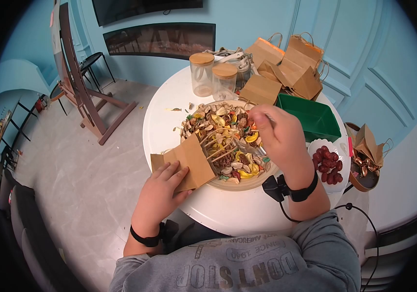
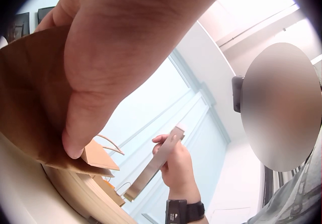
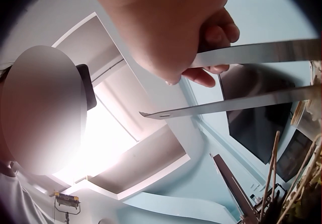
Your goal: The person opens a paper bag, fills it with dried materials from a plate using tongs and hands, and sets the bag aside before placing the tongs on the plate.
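My left hand holds a brown paper bag tilted at the near left rim of a round shallow basket; in the left wrist view the thumb presses its side. Potpourri fills the basket: dried petals, pine cones and yellow, green and orange pieces. Thin tan sticks rise beside the bag. Over the basket's right side, my right hand grips metal tongs, their two arms apart in the right wrist view. Their tips reach toward the potpourri.
On the white round table stand two glass jars with wooden lids, several brown paper bags, a green tray and a white plate of red dates. An easel stands left on the floor.
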### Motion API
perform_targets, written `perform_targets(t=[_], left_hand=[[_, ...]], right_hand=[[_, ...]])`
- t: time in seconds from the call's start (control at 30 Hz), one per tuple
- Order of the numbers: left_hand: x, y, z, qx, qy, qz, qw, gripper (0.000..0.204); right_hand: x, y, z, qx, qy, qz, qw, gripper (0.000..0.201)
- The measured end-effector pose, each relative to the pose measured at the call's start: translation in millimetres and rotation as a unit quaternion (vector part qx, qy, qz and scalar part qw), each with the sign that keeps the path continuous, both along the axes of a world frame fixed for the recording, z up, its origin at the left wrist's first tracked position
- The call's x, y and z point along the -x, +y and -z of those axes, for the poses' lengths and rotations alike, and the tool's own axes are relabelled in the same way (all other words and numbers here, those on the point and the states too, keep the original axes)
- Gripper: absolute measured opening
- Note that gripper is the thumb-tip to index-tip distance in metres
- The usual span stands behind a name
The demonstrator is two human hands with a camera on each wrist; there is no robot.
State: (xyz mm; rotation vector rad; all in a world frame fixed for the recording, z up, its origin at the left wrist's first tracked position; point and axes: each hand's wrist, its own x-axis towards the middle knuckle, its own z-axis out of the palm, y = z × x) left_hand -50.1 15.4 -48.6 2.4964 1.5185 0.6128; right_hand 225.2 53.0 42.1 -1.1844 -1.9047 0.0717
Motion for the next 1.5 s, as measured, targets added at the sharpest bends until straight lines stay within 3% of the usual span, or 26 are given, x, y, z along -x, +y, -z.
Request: perform_targets(t=[0.07,0.1,0.17,0.3,0.4,0.5,1.03,1.2,1.5], left_hand=[[0,0,1,-0.005,0.003,0.005,1.0,0.056],[0,1,1,-0.005,0.003,0.005,1.0,0.056],[0,0,1,-0.007,0.0,0.005,1.0,0.056],[-1,0,1,-0.01,0.007,0.005,1.0,0.056],[-1,-1,1,-0.015,0.008,0.002,1.0,0.057],[0,-2,2,-0.017,0.011,-0.003,1.0,0.057],[0,0,5,-0.022,0.011,-0.011,1.0,0.056],[1,0,5,-0.027,0.012,-0.009,1.0,0.056],[0,-1,5,-0.022,0.013,-0.01,1.0,0.055]], right_hand=[[-4,-3,1,-0.04,0.09,-0.056,0.994,0.015],[-4,-2,2,-0.04,0.091,-0.055,0.994,0.015],[-6,-1,5,-0.163,0.058,-0.137,0.975,0.014],[7,7,14,-0.215,0.009,-0.192,0.958,0.018],[19,13,25,-0.106,-0.09,-0.179,0.974,0.022],[22,23,43,-0.074,-0.181,-0.17,0.966,0.023],[21,20,35,0.031,-0.146,-0.167,0.975,0.027],[16,20,32,0.046,-0.084,-0.115,0.989,0.029],[14,20,28,0.069,-0.137,-0.049,0.987,0.033]])
